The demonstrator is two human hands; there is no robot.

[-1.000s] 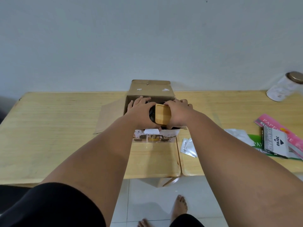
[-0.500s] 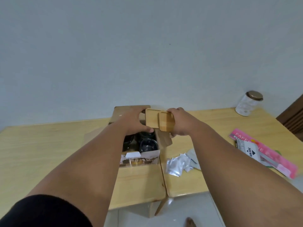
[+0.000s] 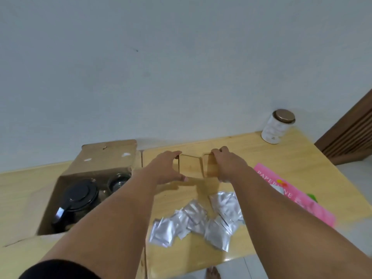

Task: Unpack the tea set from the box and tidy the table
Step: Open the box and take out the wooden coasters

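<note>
Left grip (image 3: 168, 170) pinches one wooden coaster (image 3: 189, 165), right grip (image 3: 225, 166) another coaster (image 3: 209, 165), both low over the tabletop (image 3: 281, 158) beside the box (image 3: 104, 158). Early days imo: teapot (image 3: 78, 200) and glass cup (image 3: 117, 181) are inside it, foil sachets (image 3: 193, 220) scattered.

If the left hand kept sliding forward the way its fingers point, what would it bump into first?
Probably nothing on the table. The left hand holds a wooden piece and points toward the back edge of the table; past that, only the wall shows. Depth is hard to judge.

Wooden table (image 3: 281, 156), box (image 3: 94, 168), foil sachets (image 3: 197, 220), tin (image 3: 276, 126)
</note>
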